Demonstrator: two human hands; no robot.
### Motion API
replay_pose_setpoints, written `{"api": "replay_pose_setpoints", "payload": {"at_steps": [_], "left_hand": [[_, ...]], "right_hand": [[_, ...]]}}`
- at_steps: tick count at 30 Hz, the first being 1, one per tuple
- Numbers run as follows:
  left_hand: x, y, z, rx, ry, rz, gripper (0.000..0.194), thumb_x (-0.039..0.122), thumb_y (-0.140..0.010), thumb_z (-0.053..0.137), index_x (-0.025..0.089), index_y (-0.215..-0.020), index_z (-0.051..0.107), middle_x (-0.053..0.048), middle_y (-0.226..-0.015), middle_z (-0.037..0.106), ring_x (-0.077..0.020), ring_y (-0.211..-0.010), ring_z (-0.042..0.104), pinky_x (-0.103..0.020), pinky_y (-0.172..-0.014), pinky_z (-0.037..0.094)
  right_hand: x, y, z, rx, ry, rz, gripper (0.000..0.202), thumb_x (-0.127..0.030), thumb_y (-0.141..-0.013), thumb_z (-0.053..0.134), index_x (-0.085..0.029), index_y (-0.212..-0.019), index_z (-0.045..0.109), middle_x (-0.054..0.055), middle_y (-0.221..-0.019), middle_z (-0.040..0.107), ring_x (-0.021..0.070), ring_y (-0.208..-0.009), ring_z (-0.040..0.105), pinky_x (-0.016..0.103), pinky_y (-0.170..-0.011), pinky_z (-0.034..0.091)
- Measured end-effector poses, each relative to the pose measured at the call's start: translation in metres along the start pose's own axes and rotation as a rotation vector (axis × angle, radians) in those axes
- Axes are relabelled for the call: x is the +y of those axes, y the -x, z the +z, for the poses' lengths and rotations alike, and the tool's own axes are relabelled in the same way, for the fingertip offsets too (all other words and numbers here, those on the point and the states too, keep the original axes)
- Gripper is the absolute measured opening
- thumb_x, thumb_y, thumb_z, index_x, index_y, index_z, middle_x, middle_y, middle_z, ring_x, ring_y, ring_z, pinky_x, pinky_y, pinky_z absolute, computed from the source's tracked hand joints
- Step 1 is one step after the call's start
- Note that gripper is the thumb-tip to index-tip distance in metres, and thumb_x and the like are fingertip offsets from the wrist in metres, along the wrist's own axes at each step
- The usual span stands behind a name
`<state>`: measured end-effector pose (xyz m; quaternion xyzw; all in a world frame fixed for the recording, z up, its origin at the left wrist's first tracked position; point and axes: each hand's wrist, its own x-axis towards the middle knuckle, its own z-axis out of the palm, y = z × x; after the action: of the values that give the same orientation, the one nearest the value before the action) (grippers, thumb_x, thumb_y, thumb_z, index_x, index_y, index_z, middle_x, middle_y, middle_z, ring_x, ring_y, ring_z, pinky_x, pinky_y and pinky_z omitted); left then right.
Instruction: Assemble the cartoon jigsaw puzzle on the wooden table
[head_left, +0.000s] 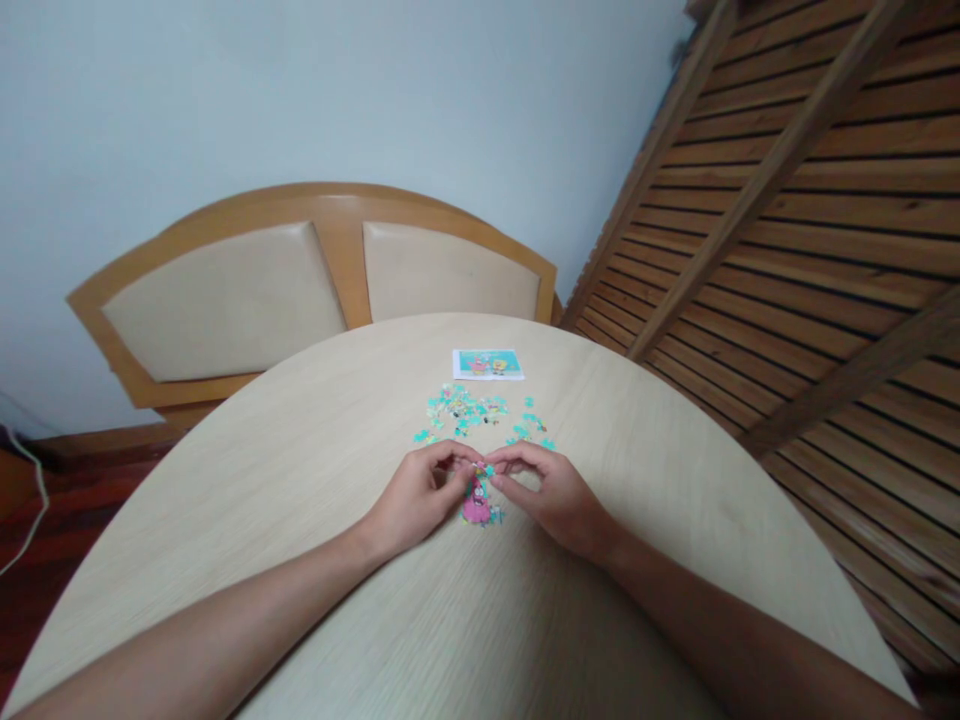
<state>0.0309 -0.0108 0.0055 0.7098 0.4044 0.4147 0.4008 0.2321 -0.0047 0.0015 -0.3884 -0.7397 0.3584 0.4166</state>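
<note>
My left hand (429, 490) and my right hand (551, 490) meet over the table, fingertips nearly touching. Between the right thumb and fingers sits a small teal jigsaw piece (490, 470). The left thumb and fingers pinch a pinkish jigsaw piece (478, 466) right beside it; whether the two pieces are joined cannot be made out. Just below the fingers lies a partly joined jigsaw section (476, 508) showing a pink cartoon figure with big eyes. Its upper edge is partly covered by my hands.
Loose teal jigsaw pieces (459, 402) are spread beyond my hands, with a smaller group (529, 425) to the right. Behind them lies a reference picture card (489, 364). The round wooden table (360, 640) stands before a padded headboard (240, 295); slatted wood (787, 230) leans at the right.
</note>
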Motion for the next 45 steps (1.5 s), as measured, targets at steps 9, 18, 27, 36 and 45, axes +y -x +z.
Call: {"api": "replay_pose_setpoints", "payload": {"at_steps": [9, 18, 27, 36, 45], "left_hand": [[0.003, 0.001, 0.0, -0.025, 0.059, -0.026, 0.024, 0.035, -0.091, 0.062, 0.013, -0.096, 0.071, -0.008, -0.087, 0.074, -0.017, -0.076, 0.068, -0.027, -0.07, 0.055], [-0.004, 0.003, 0.001, -0.025, 0.087, -0.037, 0.031, 0.044, -0.087, 0.07, 0.014, -0.089, 0.07, -0.009, -0.087, 0.074, -0.0187, -0.08, 0.069, -0.03, -0.073, 0.055], [-0.005, 0.004, 0.002, -0.071, 0.067, -0.02, 0.028, 0.042, -0.086, 0.071, 0.014, -0.085, 0.068, -0.007, -0.081, 0.072, -0.0165, -0.074, 0.066, -0.028, -0.071, 0.052], [-0.002, 0.003, 0.002, -0.065, 0.065, -0.023, 0.025, 0.038, -0.088, 0.067, 0.014, -0.088, 0.07, -0.008, -0.085, 0.074, -0.0175, -0.076, 0.067, -0.028, -0.071, 0.053], [-0.003, 0.006, -0.008, -0.136, -0.384, 0.196, 0.028, 0.027, -0.088, 0.064, 0.021, -0.116, 0.064, -0.009, -0.114, 0.07, -0.0244, -0.106, 0.064, -0.042, -0.097, 0.05]], "right_hand": [[0.0, 0.0, 0.001, 0.071, -0.016, -0.002, 0.017, -0.026, -0.086, 0.065, -0.02, -0.101, 0.071, 0.004, -0.093, 0.073, 0.0172, -0.085, 0.067, 0.033, -0.083, 0.054], [-0.001, 0.001, 0.002, 0.071, -0.081, 0.045, 0.017, -0.028, -0.087, 0.064, -0.021, -0.101, 0.069, 0.005, -0.096, 0.074, 0.0181, -0.088, 0.068, 0.034, -0.085, 0.055], [-0.001, 0.001, 0.002, 0.036, -0.063, 0.046, 0.016, -0.03, -0.09, 0.062, -0.02, -0.1, 0.071, 0.004, -0.095, 0.075, 0.0175, -0.087, 0.069, 0.033, -0.084, 0.055], [-0.006, 0.002, 0.002, 0.006, 0.014, 0.04, 0.016, -0.028, -0.089, 0.063, -0.022, -0.098, 0.074, 0.003, -0.094, 0.077, 0.0183, -0.086, 0.071, 0.032, -0.085, 0.056], [0.004, 0.001, -0.009, 0.0, 0.223, 0.015, 0.018, -0.023, -0.087, 0.063, -0.024, -0.097, 0.078, 0.005, -0.098, 0.078, 0.0226, -0.094, 0.071, 0.039, -0.09, 0.052]]}}
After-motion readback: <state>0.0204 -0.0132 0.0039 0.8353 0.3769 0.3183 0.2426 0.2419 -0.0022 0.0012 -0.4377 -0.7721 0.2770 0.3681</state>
